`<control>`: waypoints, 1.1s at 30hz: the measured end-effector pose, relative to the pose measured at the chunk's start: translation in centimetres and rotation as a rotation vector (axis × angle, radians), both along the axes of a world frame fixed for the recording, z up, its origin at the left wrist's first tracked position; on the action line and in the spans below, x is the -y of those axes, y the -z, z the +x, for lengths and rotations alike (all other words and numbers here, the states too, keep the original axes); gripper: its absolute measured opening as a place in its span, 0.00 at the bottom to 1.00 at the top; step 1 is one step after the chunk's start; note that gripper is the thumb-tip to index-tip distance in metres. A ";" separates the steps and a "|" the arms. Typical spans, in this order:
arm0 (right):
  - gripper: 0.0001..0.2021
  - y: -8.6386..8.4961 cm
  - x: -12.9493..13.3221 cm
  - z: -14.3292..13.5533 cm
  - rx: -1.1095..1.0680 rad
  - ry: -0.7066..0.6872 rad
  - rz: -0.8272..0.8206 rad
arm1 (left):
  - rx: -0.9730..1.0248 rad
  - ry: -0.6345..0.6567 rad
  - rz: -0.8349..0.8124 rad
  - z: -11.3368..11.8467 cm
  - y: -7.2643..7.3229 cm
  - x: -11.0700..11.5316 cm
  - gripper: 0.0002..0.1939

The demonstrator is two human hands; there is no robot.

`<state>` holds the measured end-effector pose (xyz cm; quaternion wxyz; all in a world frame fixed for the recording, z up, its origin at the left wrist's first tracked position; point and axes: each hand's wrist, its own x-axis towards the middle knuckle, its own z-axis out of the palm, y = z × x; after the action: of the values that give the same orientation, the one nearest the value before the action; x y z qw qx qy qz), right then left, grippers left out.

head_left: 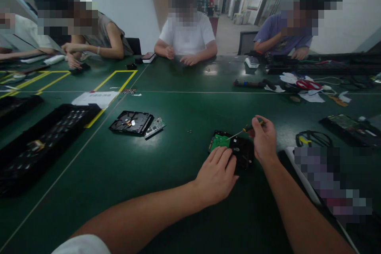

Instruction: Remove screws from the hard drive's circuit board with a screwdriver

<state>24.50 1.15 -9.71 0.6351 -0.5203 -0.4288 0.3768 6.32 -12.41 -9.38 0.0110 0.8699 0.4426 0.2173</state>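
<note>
A black hard drive [244, 152] with a green circuit board [219, 142] facing up lies on the table in front of me. My left hand [218, 170] rests over the drive's near edge and holds it, fingers together on top; its thumb side covers part of the drive. In my right hand [263, 137] is a screwdriver [244, 130] with a yellow and black handle. Its shaft slants down to the left, and the tip is at the edge of the green board. Whether it sits in a screw I cannot tell.
Left of the drive, tiny screws [189, 131] lie on the green table [166, 174]. Farther left are another hard drive [131, 122], a loose circuit board [155, 127] and a long black tray [44, 143]. A coiled black cable [314, 139] lies right. Several people sit opposite.
</note>
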 end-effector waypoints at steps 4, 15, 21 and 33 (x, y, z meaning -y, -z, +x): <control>0.23 -3.1 0.2 -0.5 0.206 -0.075 0.097 | -0.013 0.041 -0.022 -0.2 0.4 -0.3 0.32; 0.11 -14.5 1.3 -3.0 1.098 -0.493 0.277 | -0.053 0.094 0.046 -0.1 1.3 -0.5 0.26; 0.09 -17.2 2.8 -3.5 1.281 -0.538 0.305 | -0.054 0.160 0.010 -0.1 1.0 -0.1 0.29; 0.09 -15.7 2.2 -4.0 1.368 -0.549 0.286 | -0.021 0.148 -0.079 -0.4 0.3 -0.1 0.29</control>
<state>20.48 -1.02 6.02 0.1715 -0.4252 -0.8870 0.0549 5.87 -12.34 -9.70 0.0566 0.9013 0.3855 0.1894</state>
